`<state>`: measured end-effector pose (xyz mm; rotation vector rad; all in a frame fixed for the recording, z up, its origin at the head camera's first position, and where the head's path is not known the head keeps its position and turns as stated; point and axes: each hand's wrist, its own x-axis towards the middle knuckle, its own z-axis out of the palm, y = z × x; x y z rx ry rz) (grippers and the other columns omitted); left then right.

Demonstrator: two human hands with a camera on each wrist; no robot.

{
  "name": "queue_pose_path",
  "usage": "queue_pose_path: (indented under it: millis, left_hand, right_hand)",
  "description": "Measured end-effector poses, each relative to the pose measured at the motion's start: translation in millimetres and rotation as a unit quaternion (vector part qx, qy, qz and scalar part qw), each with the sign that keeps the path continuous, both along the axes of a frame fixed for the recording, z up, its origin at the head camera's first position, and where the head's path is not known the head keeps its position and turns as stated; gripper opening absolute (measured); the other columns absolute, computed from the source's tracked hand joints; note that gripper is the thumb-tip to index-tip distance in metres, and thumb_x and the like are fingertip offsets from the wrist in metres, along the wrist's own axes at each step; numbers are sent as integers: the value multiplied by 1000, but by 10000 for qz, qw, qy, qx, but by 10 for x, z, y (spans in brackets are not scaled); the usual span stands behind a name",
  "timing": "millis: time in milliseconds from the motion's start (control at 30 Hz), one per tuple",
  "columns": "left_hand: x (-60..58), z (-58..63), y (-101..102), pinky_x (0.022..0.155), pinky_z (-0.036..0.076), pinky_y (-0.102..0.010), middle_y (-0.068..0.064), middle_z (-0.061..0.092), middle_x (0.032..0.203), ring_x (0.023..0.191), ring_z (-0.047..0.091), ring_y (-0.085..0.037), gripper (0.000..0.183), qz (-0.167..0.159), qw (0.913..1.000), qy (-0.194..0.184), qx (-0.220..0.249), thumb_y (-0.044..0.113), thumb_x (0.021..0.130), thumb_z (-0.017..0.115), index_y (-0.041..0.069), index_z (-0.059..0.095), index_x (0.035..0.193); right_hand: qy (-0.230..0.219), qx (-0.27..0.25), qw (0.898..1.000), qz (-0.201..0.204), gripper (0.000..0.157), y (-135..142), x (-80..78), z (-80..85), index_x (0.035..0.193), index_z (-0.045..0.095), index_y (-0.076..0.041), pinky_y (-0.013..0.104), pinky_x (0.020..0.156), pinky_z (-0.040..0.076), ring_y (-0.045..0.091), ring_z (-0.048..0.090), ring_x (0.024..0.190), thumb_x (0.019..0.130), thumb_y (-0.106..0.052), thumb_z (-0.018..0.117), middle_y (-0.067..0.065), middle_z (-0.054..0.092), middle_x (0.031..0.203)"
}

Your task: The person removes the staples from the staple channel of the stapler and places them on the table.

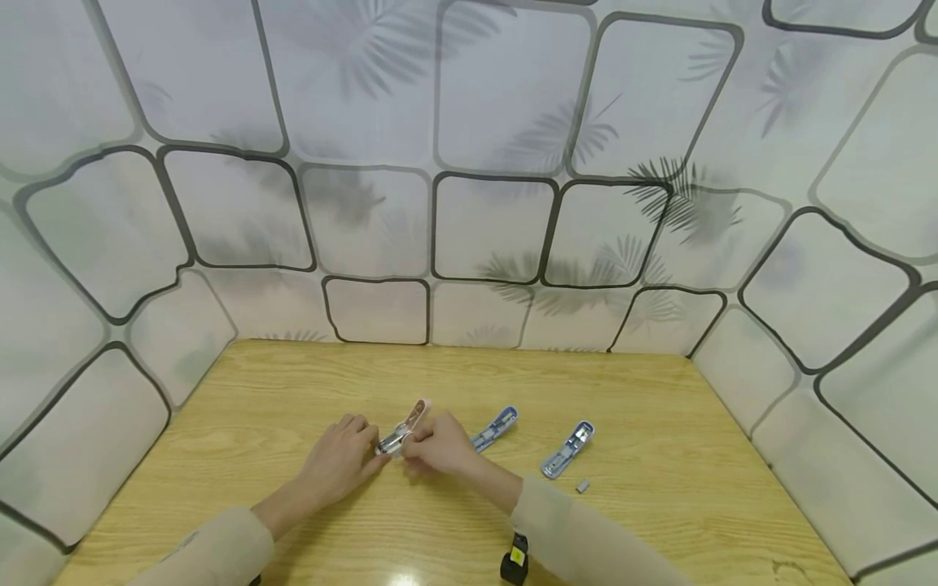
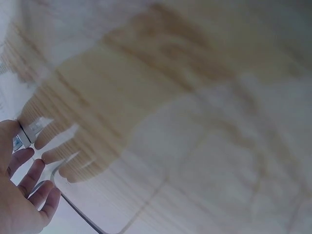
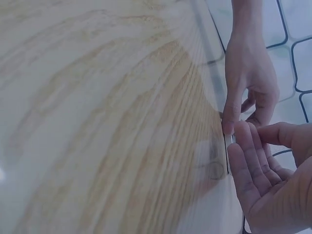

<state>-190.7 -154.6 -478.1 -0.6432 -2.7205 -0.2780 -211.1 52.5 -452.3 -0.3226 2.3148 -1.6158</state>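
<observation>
A pink and silver stapler (image 1: 418,413) lies opened out on the table, slanting away to the right. My left hand (image 1: 339,457) holds its near silver end between thumb and fingers. In the left wrist view, a metal end (image 2: 27,135) shows between the thumb and forefinger of the left hand (image 2: 24,185). My right hand (image 1: 444,444) is curled against the stapler's right side, thumb and fingers pinching at it; the pinched part is hidden. The right wrist view shows the right hand (image 3: 273,185) meeting the left hand (image 3: 251,73) low over the table.
A blue stapler (image 1: 496,428) lies opened just right of the right hand, partly behind it. Another opened blue stapler (image 1: 567,449) lies farther right, with a small grey block (image 1: 582,487) near it. A black device with a yellow label (image 1: 515,560) is beside the right sleeve. Patterned curtains surround the wooden table (image 1: 645,399).
</observation>
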Motion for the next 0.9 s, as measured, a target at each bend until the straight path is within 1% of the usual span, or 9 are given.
queue_pose_path:
  millis: [233, 500, 700, 900]
  left_hand:
    - [4, -4, -9, 71, 50, -30, 2, 61, 86, 83, 56, -15, 25, -56, 10000, 81, 2, 30, 88, 86, 13, 67, 88]
    - [-1, -3, -13, 73, 51, -30, 1, 63, 88, 86, 57, -15, 24, -50, 10000, 10, -29, 31, 88, 85, 13, 69, 90]
    - [7, 4, -12, 74, 51, -30, 1, 62, 89, 86, 57, -15, 24, -27, 10000, -42, -10, 30, 89, 85, 13, 69, 91]
    - [13, 11, -14, 75, 52, -32, 1, 62, 89, 87, 57, -16, 24, -18, 10000, -85, 4, 30, 89, 85, 13, 68, 91]
  right_hand:
    - [-461, 203, 9981, 353, 11, 29, 125, -23, 88, 81, -1, 28, 53, 61, 25, 79, 65, 93, -9, 76, 15, 80, 78]
    - [-886, 208, 9942, 572, 10, -28, 226, -91, 85, 80, -3, 23, 51, 58, 22, 78, 64, 92, -9, 76, 14, 79, 76]
    - [-955, 275, 9935, 560, 10, -62, 241, -107, 83, 79, -3, 21, 49, 56, 18, 77, 61, 91, -8, 76, 13, 78, 73]
    - [-994, 312, 9932, 522, 10, -77, 236, -123, 82, 78, -3, 20, 47, 55, 12, 73, 56, 91, -7, 76, 12, 78, 71]
